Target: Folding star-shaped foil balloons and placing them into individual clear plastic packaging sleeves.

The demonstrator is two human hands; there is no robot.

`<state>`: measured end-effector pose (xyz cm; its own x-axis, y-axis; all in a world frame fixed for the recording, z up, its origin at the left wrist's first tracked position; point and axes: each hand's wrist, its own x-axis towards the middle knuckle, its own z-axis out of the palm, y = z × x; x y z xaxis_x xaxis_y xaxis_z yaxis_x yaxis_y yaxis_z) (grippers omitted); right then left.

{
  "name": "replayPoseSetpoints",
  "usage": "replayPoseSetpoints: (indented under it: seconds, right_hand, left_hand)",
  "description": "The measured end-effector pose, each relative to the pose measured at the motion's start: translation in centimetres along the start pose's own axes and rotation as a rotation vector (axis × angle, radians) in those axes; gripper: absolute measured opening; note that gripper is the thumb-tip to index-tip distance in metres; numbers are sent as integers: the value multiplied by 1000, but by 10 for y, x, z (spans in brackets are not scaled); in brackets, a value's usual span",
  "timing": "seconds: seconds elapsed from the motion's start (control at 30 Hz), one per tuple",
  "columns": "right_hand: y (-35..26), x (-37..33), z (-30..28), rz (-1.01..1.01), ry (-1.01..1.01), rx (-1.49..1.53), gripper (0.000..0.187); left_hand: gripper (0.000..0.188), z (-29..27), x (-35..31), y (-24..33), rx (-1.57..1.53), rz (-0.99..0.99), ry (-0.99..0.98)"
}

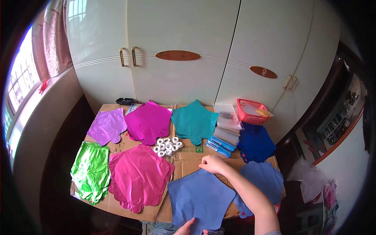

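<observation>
A flat dusty-blue, star-shaped foil balloon (200, 196) lies spread at the table's near edge, in front of me. At its top point, my right hand (213, 163) is closed, pinching the tip between the fingers. My left hand (185, 228) grips the lower end, thumb on top; its other fingers are mostly hidden under the foil. To the right, partly behind my right forearm, lies a stack of similar dusty-blue foil balloons (263, 178). On the left rests a pile of pink foil balloons (139, 176).
Around the cardboard-covered table (182, 166) lie green (91, 170), lilac (107, 126), magenta (149, 121), teal (195, 122) and dark-blue foil balloons (256, 141). Several white ribbon rolls (167, 146), blue-edged packets (220, 146), clear bags (228, 116) and a red basket (250, 111) stand farther back.
</observation>
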<state>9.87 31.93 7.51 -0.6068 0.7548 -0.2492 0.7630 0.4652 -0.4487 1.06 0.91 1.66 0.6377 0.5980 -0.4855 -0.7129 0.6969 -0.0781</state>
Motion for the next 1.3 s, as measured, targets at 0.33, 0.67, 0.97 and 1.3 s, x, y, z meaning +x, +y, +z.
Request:
replayPoseSetpoints:
  seconds: [0.33, 0.67, 0.97, 1.3]
  right_hand:
    - [-2, -9, -6, -120, 49, 131, 22]
    - [-3, 4, -11, -367, 433, -190, 13]
    - [6, 10, 9, -343, 681, -663, 8]
    - [-23, -70, 40, -531, 488, -196, 41]
  left_hand:
    - [30, 5, 2, -4, 82, 41, 138]
    - [24, 70, 0, 12, 326, 163, 230]
    - [23, 61, 23, 39, 316, 47, 214]
    - [23, 66, 21, 41, 299, 65, 221]
